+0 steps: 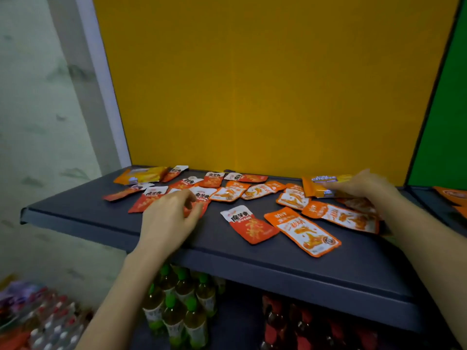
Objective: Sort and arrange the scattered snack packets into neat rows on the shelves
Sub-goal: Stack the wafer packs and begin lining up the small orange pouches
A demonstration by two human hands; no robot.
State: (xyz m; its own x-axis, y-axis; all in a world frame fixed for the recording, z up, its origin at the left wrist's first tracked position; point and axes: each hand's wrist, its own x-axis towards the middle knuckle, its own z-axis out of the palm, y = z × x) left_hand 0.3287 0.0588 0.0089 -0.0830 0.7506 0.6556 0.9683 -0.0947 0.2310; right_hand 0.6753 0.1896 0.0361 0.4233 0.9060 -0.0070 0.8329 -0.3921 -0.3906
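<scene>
Shelf (328,279) carries scattered red packets (249,224) toward 9 o'clock and orange packets (303,231) toward 3 o'clock, while the level beneath, at 6 o'clock, holds green-capped bottles (177,306) and red bottles (290,324). The right grip (364,185), at 2 o'clock, clasps a yellow cheese packet (326,184). The left grip (169,218) curls over the red packets at 9 o'clock, and I cannot tell whether it pinches one.

dark shelf (328,279), scattered snack packets (302,229)
</scene>
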